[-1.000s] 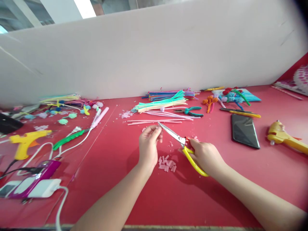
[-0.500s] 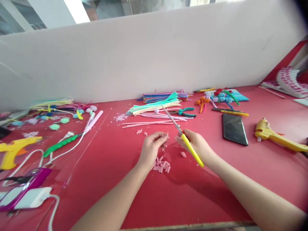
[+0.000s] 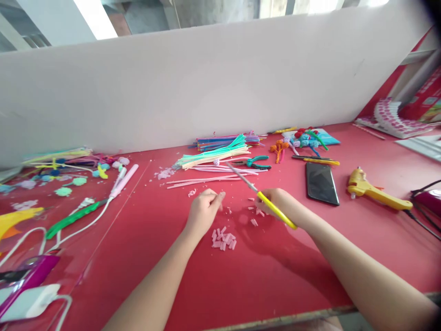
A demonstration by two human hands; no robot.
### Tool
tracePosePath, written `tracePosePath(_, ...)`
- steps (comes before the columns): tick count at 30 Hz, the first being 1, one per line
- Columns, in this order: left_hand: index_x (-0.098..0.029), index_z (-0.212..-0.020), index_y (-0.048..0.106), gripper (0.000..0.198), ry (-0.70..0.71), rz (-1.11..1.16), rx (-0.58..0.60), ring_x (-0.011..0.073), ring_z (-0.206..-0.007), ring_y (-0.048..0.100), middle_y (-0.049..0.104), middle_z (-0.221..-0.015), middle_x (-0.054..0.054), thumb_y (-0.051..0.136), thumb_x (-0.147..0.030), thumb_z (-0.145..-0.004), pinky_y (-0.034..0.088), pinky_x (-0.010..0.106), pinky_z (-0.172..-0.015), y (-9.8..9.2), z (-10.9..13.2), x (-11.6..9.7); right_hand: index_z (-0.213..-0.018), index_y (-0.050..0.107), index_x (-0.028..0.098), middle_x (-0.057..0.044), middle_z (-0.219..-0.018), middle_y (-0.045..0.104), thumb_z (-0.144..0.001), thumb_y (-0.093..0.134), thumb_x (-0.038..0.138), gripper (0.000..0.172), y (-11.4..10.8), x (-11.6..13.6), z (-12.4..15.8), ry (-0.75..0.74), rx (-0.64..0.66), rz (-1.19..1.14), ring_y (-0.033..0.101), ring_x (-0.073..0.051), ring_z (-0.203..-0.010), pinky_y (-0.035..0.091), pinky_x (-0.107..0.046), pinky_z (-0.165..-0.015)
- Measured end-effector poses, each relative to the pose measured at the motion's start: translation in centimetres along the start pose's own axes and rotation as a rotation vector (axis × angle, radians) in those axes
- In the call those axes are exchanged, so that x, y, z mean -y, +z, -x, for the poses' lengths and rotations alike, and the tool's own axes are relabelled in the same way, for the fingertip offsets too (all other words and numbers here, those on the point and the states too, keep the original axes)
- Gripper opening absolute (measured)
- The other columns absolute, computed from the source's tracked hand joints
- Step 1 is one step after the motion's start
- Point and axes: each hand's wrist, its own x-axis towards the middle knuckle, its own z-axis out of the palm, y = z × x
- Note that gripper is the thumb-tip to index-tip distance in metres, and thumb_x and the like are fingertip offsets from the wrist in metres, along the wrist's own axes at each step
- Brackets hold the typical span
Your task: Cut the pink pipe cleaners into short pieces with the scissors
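Observation:
My right hand (image 3: 287, 207) grips yellow-handled scissors (image 3: 262, 197), their blades pointing up and left over the red table (image 3: 241, 285). My left hand (image 3: 203, 209) hovers just left of them with fingertips pinched together; whether anything is in the pinch I cannot make out. A small heap of short pink cut pieces (image 3: 223, 239) lies just below and between my hands, with a few loose bits (image 3: 255, 215) near the scissors. Long pink pipe cleaners (image 3: 206, 177) lie just beyond my hands.
Bundled coloured pipe cleaners (image 3: 220, 149), green pliers (image 3: 257, 162), pipe-cleaner flowers (image 3: 305, 138), a black phone (image 3: 320, 183) and a yellow glue gun (image 3: 374, 193) sit behind and right. Left: a pink wand (image 3: 126, 177), green tool (image 3: 70, 218), cables, charger (image 3: 31, 301). A white partition (image 3: 206, 78) backs the table.
The view has shifted right. My right hand swung the scissors from lying low toward the left hand to pointing up and away. My left hand lowered slightly; more loose bits lie near the scissors.

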Motion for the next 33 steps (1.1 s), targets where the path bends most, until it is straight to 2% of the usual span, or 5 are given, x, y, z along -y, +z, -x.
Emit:
tracePosePath(4, -0.018, -0.077, 0.051, 0.01, 0.016, -0.065, -0.084, 0.0126, -0.073, 0.05, 0.05, -0.084, 0.002, 0.047, -0.027, -0.074, 0.04, 0.026, -0.068, -0.2, -0.5, 1.0, -0.057, 0.053, 0.018, -0.001, -0.05, 0.051, -0.065, 0.048, 0.043, 0.027, -0.6, -0.6, -0.5, 0.024, -0.105, 0.103, 0.04, -0.009, -0.044, 0.022, -0.021, -0.043)
tracePosePath(16, -0.021, -0.127, 0.023, 0.074, 0.297, -0.427, 0.246, 0.0304, -0.121, 0.022, 0.026, -0.131, 0.013, 0.044, -0.059, -0.067, 0.022, 0.048, -0.096, 2.6, -0.3, -1.6, -0.06, 0.049, 0.019, 0.001, -0.052, 0.049, -0.067, 0.046, 0.039, 0.022, -0.9, -1.1, -1.1, 0.039, -0.249, 0.156, 0.034, -0.009, -0.045, 0.019, -0.021, -0.044)
tracePosePath(21, -0.014, -0.129, 0.022, 0.077, 0.484, -0.604, 0.15, 0.0303, -0.126, 0.012, 0.024, -0.134, 0.017, 0.041, -0.059, -0.069, 0.005, 0.052, -0.1, 3.0, -1.7, 0.7, -0.059, 0.047, 0.019, 0.001, -0.052, 0.05, -0.069, 0.044, 0.041, 0.024, -0.8, -0.5, -0.5, -0.006, -0.236, 0.132, 0.033, -0.008, -0.045, 0.019, -0.021, -0.043)
tracePosePath(26, -0.011, -0.125, 0.03, 0.05, 0.303, -0.703, -0.108, 0.0285, -0.125, 0.018, 0.029, -0.131, 0.019, 0.037, -0.033, -0.081, 0.006, 0.052, -0.099, 2.3, -3.1, 2.6, -0.06, 0.048, 0.019, 0.0, -0.054, 0.052, -0.071, 0.042, 0.039, 0.024, -0.9, -0.3, -0.2, -0.016, -0.214, 0.116, 0.036, -0.008, -0.045, 0.019, -0.021, -0.043)
tracePosePath(33, -0.014, -0.126, 0.028, 0.061, 0.387, -0.655, -0.018, 0.0282, -0.125, 0.017, 0.027, -0.132, 0.016, 0.042, -0.045, -0.075, 0.007, 0.05, -0.1, 3.8, -3.5, 1.6, -0.063, 0.051, 0.018, -0.002, -0.057, 0.054, -0.072, 0.04, 0.041, 0.027, -0.7, -0.3, -0.3, -0.012, -0.202, 0.143, 0.039, -0.009, -0.045, 0.02, -0.021, -0.043)
